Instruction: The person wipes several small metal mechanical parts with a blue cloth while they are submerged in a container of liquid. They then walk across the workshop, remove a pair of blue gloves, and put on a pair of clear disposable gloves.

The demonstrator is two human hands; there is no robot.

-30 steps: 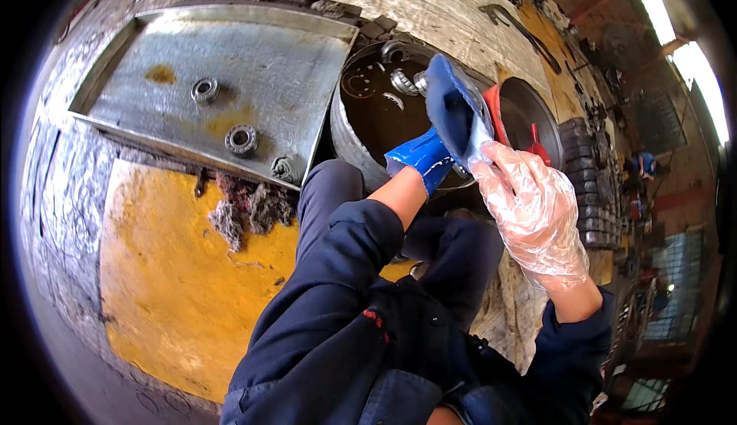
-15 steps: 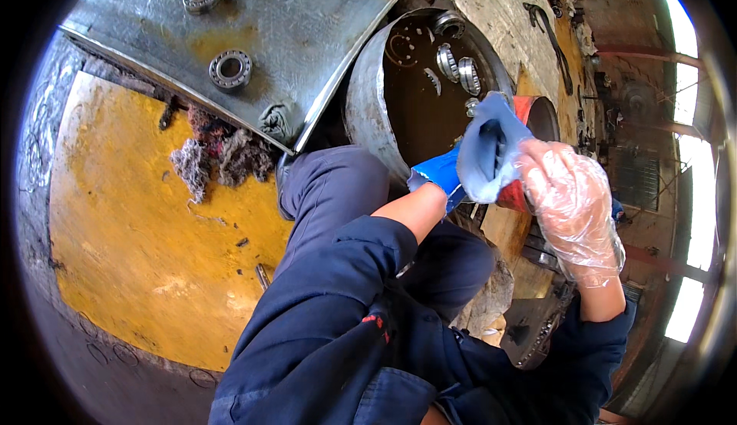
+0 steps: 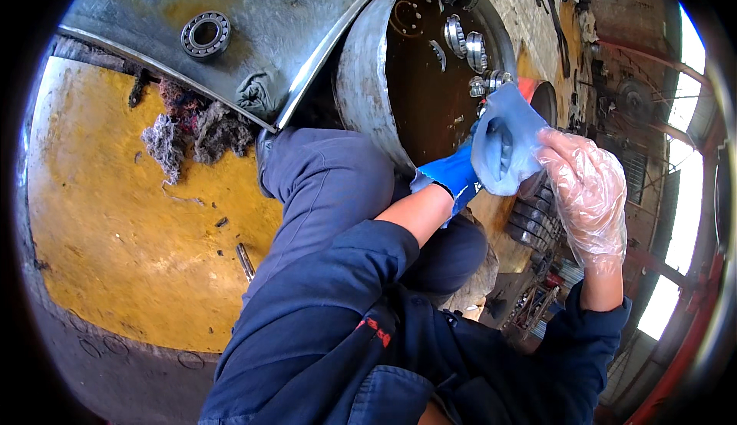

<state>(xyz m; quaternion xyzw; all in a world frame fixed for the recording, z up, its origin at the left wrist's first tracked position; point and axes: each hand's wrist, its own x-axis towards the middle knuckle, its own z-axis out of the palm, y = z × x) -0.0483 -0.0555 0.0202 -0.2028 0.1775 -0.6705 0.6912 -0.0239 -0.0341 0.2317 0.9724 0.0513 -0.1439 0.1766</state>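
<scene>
My right hand, in a clear plastic glove, pinches the cuff edge of a blue rubber glove, whose pale inside faces up through the wide opening. My left hand wears a blue glove and reaches behind the held glove, which hides its fingers. Just beyond both hands stands a round metal tub of brown liquid. Bearing parts, including a roller bearing piece, sit along its far right side.
A metal tray at the upper left bears a roller bearing and a grey rag. Fibrous waste lies on a yellow sheet left of my knee. A red container stands right of the tub.
The view has shifted, and the tray and tub sit higher in it. The held glove has turned slightly, with my right hand still gripping its cuff.
</scene>
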